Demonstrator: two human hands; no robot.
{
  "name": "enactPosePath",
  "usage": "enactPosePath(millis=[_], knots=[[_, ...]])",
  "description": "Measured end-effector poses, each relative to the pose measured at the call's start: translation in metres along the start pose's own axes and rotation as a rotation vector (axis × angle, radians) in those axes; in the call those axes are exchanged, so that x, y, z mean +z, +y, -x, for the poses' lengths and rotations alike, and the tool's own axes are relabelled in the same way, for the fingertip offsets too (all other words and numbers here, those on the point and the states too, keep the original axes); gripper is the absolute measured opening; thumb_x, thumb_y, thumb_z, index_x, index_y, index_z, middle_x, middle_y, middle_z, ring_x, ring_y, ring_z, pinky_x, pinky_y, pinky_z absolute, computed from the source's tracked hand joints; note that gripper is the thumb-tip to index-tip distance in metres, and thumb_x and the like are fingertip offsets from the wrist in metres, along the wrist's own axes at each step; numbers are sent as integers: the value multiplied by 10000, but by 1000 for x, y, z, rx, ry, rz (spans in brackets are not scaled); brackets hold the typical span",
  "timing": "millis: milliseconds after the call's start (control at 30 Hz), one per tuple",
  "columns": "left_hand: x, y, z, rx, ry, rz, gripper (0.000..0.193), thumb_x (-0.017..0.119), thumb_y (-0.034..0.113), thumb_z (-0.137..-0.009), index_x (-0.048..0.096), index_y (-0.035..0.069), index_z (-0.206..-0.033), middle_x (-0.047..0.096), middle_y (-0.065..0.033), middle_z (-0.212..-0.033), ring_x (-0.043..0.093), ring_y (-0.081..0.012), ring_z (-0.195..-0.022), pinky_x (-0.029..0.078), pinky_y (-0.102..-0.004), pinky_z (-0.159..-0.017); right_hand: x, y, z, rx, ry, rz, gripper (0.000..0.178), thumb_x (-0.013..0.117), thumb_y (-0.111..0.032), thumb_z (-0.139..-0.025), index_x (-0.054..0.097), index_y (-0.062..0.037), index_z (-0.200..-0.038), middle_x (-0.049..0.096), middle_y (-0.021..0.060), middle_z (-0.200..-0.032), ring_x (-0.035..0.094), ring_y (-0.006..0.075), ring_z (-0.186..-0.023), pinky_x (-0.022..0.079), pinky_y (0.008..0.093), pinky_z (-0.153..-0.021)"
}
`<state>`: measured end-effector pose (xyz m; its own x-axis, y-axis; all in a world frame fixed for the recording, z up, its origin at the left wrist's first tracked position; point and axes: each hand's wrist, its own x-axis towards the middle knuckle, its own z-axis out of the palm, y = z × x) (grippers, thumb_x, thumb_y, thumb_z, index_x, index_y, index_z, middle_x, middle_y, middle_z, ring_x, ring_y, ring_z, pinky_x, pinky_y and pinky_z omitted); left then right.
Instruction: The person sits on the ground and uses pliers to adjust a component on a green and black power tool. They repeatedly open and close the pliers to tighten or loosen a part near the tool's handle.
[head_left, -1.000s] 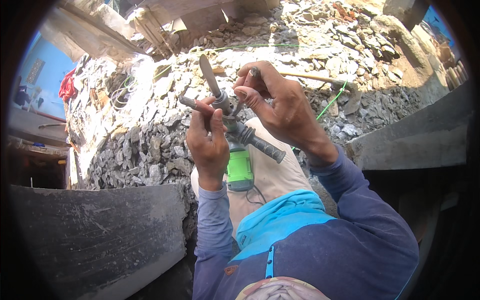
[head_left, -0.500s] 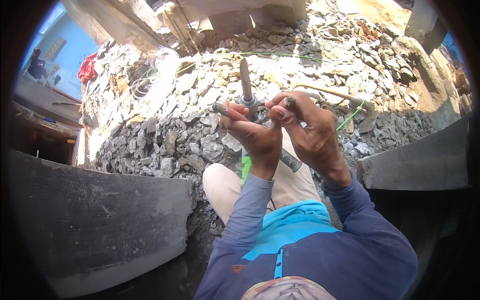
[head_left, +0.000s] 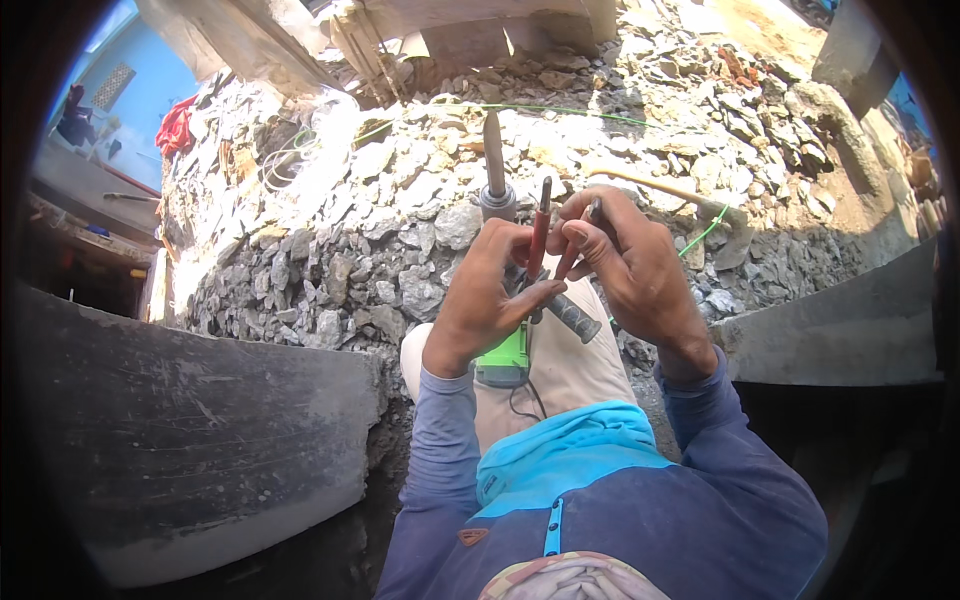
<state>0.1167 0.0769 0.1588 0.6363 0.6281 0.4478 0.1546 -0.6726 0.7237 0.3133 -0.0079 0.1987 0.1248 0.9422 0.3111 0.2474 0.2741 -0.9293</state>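
Observation:
Both my hands are raised close together in the middle of the head view. My left hand [head_left: 487, 290] has its fingers closed around a slim red-handled tool [head_left: 541, 232] with a dark tip pointing away from me. In my right hand [head_left: 625, 262], thumb and fingers pinch a narrow stick-like piece [head_left: 568, 258], red at its lower end and dark above; whether the two pieces join is hidden. Beneath my hands a demolition hammer [head_left: 503, 362] with a green body leans by my legs. Its flat chisel bit [head_left: 494, 155] points away, and its black side handle [head_left: 575, 318] sticks out right.
Broken stone rubble [head_left: 330, 270] spreads ahead. A wooden-handled tool [head_left: 650, 182] and a green line [head_left: 705, 232] lie on it at right. Concrete slabs flank me at left [head_left: 200, 430] and right [head_left: 830, 325]. A red cloth [head_left: 177, 128] lies far left.
My left hand has turned and dropped lower, and the dark end that pointed left is gone from view. Red handles now show between my hands, and the hammer's green body is more exposed.

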Motion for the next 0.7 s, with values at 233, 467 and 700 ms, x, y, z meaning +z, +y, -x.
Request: enactPosePath(millis=[233, 467, 700], knots=[[-6, -16, 26, 54, 199, 195, 121, 825, 3, -943, 711, 26, -977, 713, -64, -1035, 687, -228, -968, 574, -355, -804, -17, -2, -12, -71, 4, 141, 255, 493, -215, -1185, 591, 2, -1277, 784, 172, -1059, 788, 223, -929, 630, 366, -817], [-9, 0, 27, 28, 468, 62, 105, 824, 12, -944, 722, 32, -957, 729, -60, -1030, 666, -238, -993, 553, -369, -861, -21, 3, -37, -79, 52, -73, 302, 445, -248, -1202, 581, 6, -1292, 771, 149, -1138, 768, 208, -1024, 642, 359, -879], [-7, -8, 22, 30, 468, -3, 106, 812, 4, -952, 710, 31, -966, 721, -83, -1033, 679, -249, -981, 569, -370, -821, -16, 17, -56, -62, 31, -105, 308, 430, -242, -1202, 569, 20, -1284, 768, 153, -1131, 775, 213, -1026, 660, 374, -881]])
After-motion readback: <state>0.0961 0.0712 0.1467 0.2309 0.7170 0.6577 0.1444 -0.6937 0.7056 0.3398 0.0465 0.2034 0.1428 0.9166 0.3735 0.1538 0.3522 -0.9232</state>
